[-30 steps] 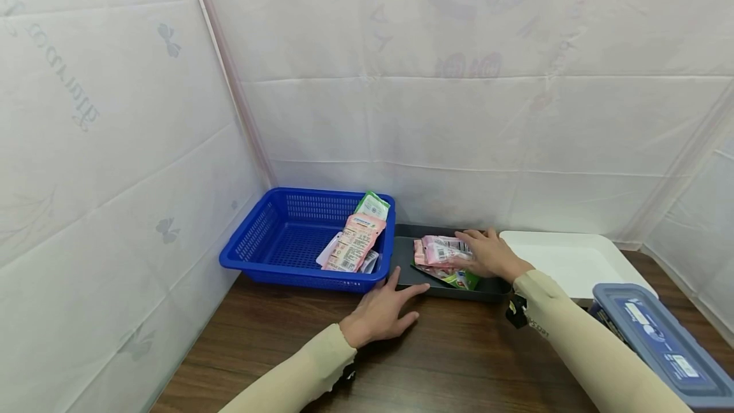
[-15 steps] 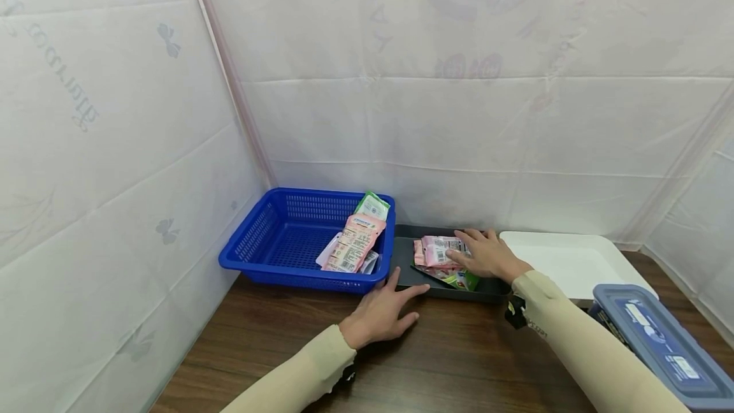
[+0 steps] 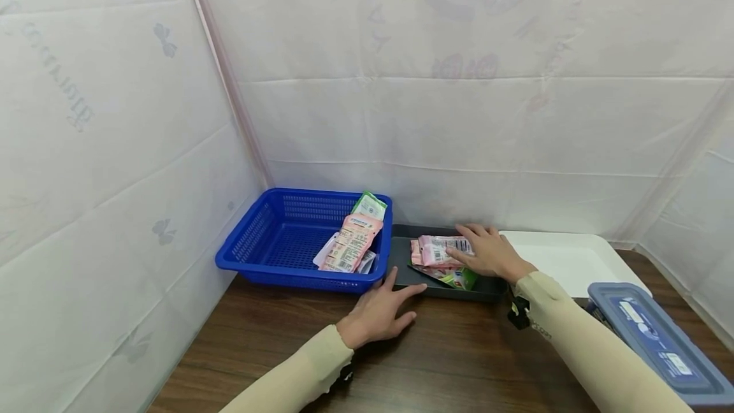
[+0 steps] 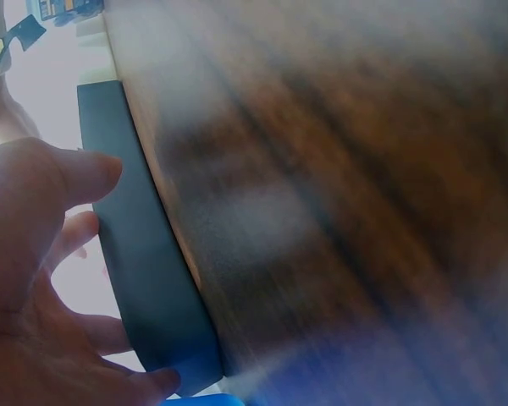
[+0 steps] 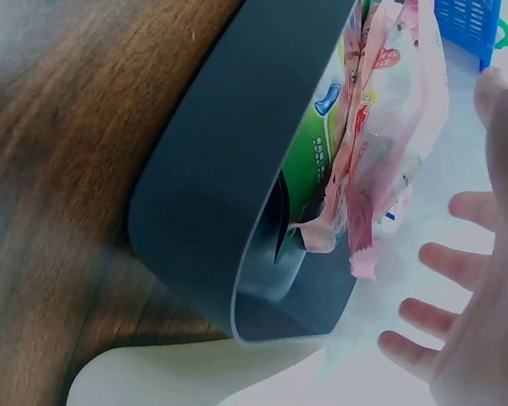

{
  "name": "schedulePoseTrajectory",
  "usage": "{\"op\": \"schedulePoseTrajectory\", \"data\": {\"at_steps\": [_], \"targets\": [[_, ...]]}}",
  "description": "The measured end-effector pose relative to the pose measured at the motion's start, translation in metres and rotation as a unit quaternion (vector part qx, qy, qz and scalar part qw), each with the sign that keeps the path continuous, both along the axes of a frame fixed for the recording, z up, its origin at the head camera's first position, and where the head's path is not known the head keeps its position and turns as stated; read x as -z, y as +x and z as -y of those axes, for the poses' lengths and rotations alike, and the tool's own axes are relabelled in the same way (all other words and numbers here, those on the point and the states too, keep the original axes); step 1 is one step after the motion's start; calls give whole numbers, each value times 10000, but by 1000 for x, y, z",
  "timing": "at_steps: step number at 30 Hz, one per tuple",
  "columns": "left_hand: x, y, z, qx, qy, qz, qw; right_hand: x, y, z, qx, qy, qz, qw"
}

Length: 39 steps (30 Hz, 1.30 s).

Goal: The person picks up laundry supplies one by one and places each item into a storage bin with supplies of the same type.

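A dark grey tray (image 3: 401, 257) holds pink snack packets (image 3: 434, 249) lying on a green one (image 3: 466, 280). My left hand (image 3: 374, 316) is spread at the tray's front left corner, with fingertips at its wall (image 4: 144, 245) in the left wrist view. Over the right part of the packets is my right hand (image 3: 489, 255), fingers loosely bent and spread. In the right wrist view, a gap shows between those fingers (image 5: 457, 262) and the pink packet (image 5: 398, 110). Neither hand holds anything.
Left of the tray stands a blue perforated basket (image 3: 275, 275) with pink packets (image 3: 351, 244), a green-edged packet (image 3: 369, 206) and white ones. To the right are a white tray (image 3: 568, 260) and a box with a blue-grey lid (image 3: 659, 343). White sheeting (image 3: 447, 120) encloses the wooden table (image 3: 447, 362).
Over the last second the right hand's fingers shift slightly over the pink packets. The left hand keeps its place at the tray. The head view has turned slightly.
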<state>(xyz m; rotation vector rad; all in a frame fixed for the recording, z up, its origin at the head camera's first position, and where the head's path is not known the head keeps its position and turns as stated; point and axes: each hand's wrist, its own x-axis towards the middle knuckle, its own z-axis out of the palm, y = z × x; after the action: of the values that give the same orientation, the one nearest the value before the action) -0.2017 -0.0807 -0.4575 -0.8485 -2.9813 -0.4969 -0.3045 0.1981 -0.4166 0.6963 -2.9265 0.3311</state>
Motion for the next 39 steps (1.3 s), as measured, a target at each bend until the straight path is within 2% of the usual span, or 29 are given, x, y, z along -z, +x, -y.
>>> {"op": "schedulePoseTrajectory", "data": {"at_steps": [6,13,20,25,32,35,39], "targets": [[1,1,5,-11,43,6,10000,-3,2,0,-48,-115,-420,9990],[0,4,6,-5,162,-7,9999,-10,13,-11,-6,-173,-585,9981],[-9,5,-4,-71,147,-78,9998,-25,30,-31,163,60,-869,9961],[-14,5,-15,-204,-132,-297,9993,-33,40,-39,199,71,-923,9955],[-14,2,-36,265,-180,-681,9972,-35,54,-51,378,168,-878,9953],[-13,-2,-47,500,-71,-802,9955,-35,60,-60,386,145,-1026,9939],[-13,-7,-62,824,65,-1126,9902,-32,66,-70,333,64,-1321,9907]]}}
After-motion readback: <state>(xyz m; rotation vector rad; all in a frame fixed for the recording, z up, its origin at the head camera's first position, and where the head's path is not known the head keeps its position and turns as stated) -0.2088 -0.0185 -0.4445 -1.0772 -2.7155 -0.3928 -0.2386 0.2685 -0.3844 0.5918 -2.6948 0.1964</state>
